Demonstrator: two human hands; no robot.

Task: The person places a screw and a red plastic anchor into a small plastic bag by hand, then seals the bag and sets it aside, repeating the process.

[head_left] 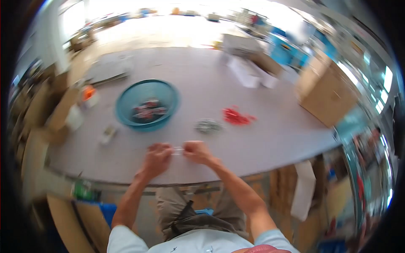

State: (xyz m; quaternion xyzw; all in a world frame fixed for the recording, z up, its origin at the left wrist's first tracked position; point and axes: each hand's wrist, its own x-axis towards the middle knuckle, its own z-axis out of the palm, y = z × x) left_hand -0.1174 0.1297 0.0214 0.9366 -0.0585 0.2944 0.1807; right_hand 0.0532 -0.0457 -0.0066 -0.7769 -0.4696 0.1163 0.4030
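My left hand and my right hand are close together over the near part of the table, fingers closed. Between them shows a small whitish, see-through piece, gripped from both sides; blur hides its exact kind. Just beyond my right hand lies a pile of small silvery-grey parts. Farther right is a heap of small red parts. A round teal basin stands beyond my left hand, with several red and clear-looking small pieces in its bottom.
The wide grey table reaches its near edge at my lap. A cardboard box stands at the right, white papers or flaps farther back. At the left are an orange-topped container, a small pale item and a grey flat stack.
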